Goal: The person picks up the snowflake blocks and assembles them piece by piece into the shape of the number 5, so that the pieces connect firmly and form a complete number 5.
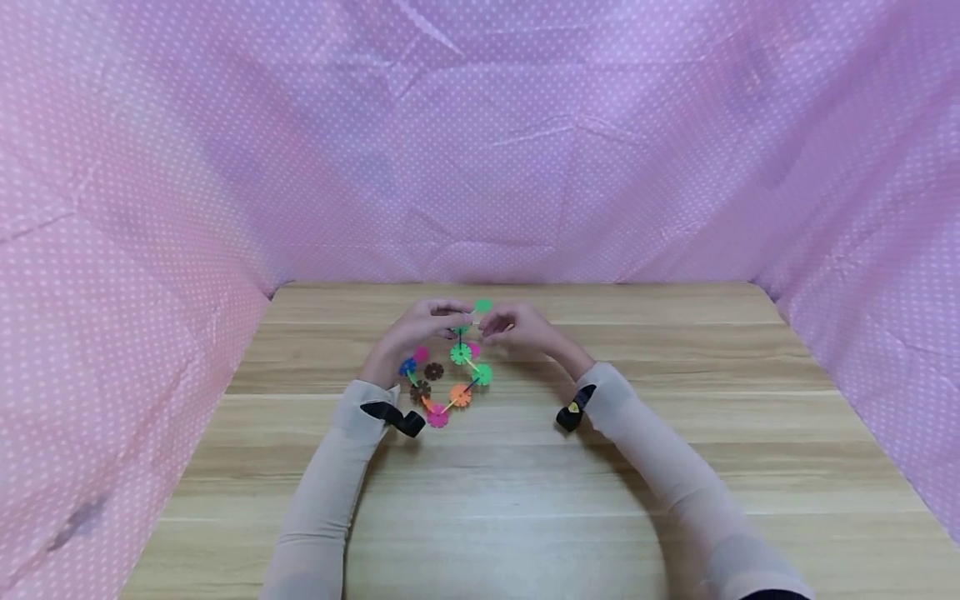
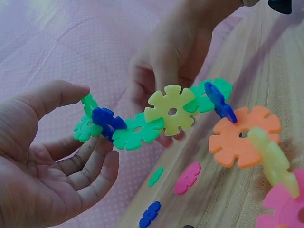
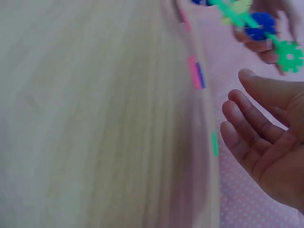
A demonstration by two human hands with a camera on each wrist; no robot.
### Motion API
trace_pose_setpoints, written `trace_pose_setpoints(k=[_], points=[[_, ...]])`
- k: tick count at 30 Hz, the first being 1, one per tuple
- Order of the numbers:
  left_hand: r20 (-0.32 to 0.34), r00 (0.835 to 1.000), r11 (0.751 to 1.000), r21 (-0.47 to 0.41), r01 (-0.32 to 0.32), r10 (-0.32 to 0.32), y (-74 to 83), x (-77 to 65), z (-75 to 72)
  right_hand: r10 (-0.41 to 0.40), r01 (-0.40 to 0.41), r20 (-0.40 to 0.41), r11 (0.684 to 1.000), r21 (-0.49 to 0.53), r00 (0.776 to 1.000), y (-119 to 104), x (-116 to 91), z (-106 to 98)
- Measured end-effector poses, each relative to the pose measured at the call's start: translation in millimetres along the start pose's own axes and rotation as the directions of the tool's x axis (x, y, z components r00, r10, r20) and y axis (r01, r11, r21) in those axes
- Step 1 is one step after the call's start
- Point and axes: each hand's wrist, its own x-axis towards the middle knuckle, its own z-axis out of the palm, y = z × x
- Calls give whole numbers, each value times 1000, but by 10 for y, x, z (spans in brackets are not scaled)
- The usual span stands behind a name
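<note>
A chain of slotted plastic snowflake discs, with its yellow disc (image 2: 161,100) mid-way, hangs from my left hand (image 1: 420,325). Thumb and fingers of that hand pinch the green and blue discs (image 2: 108,122) at the chain's upper end. From there it curves down through an orange disc (image 2: 222,142) to a pink disc (image 2: 278,204). My right hand (image 1: 525,327) is just right of the upper end, its fingers loosely bent and apart from the discs. Nothing lies in its palm in the right wrist view.
Loose discs lie on the wooden table (image 1: 510,517) below the chain: a green disc (image 2: 156,176), a pink disc (image 2: 188,178), a blue disc (image 2: 150,214) and a brown disc (image 1: 433,372). Pink dotted cloth (image 1: 480,167) hangs behind the table and along both sides.
</note>
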Motion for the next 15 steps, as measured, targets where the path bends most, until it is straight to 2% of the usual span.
trace_pose_setpoints(k=[3, 8, 15], points=[[17, 1000, 1000, -17, -21, 22, 2, -7, -13, 12, -10, 70, 999, -33, 997, 28, 49, 51], [39, 998, 999, -30, -43, 44, -20, -13, -29, -26, 34, 167, 998, -48, 986, 35, 119, 112], [58, 997, 998, -21, -59, 60, -46, -16, -41, -60, 84, 225, 992, -98, 973, 84, 223, 123]])
